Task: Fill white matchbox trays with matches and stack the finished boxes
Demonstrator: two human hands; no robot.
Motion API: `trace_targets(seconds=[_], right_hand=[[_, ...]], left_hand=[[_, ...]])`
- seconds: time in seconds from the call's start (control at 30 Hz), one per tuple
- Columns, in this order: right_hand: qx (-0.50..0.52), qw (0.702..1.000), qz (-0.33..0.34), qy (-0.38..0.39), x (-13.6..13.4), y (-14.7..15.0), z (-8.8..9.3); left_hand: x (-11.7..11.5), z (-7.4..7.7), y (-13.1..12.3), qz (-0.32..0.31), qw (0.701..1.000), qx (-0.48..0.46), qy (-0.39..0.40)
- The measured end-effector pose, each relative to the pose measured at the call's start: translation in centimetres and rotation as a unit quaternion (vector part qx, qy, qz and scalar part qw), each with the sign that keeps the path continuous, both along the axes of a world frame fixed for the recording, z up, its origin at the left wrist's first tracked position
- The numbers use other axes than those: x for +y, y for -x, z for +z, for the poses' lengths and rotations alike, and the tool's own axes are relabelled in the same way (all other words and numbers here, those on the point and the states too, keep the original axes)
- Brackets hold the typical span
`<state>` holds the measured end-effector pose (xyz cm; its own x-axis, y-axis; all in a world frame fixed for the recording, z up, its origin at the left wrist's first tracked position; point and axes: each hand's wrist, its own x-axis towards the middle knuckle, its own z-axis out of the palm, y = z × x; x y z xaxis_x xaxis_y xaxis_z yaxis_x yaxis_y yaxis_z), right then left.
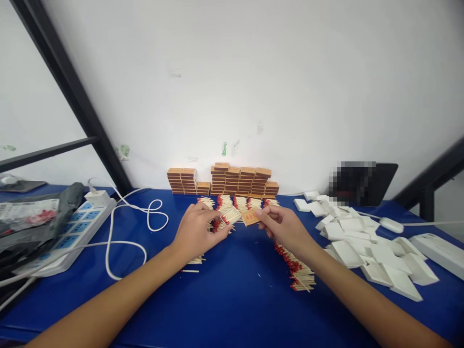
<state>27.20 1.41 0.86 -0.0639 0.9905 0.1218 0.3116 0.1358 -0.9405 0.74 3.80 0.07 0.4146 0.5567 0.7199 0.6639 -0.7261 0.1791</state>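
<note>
Between the thumb and fingers of my left hand (199, 226) is a small white matchbox tray (231, 215) filled with red-tipped matches. My right hand (284, 224) pinches an orange matchbox sleeve (250, 217) at its right end. Tray and sleeve are close together above the blue table, the sleeve just right of the tray. Behind them lie several bundles of loose matches (241, 202), partly hidden by my hands. Another long heap of matches (299, 273) lies below my right wrist, and a few matches (195, 261) lie under my left wrist.
Stacked matchboxes (232, 181) line the wall at the back. Empty white trays (362, 237) are piled on the right, near a dark tablet-like object (384, 183). On the left are a power strip (78, 227), a white cable (110, 241) and a grey plastic bag (68, 208).
</note>
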Motion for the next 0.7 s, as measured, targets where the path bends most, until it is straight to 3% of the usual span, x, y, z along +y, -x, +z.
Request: trace_targets(seconds=[0.27,0.47,0.7], right_hand=[[0.037,0.998,-0.004,0.05,-0.2,0.0,0.4],[0.059,0.997,-0.017,0.039,-0.3,-0.1,-0.1],[0.066,0.997,-0.003,0.026,-0.3,-0.2,-0.7]], left_hand=[[-0.2,-0.1,0.0,-0.029,0.999,-0.02,-0.014],[-0.2,-0.3,0.0,-0.078,0.996,-0.033,-0.008],[-0.2,-0.3,0.1,-0.094,0.995,-0.032,-0.002]])
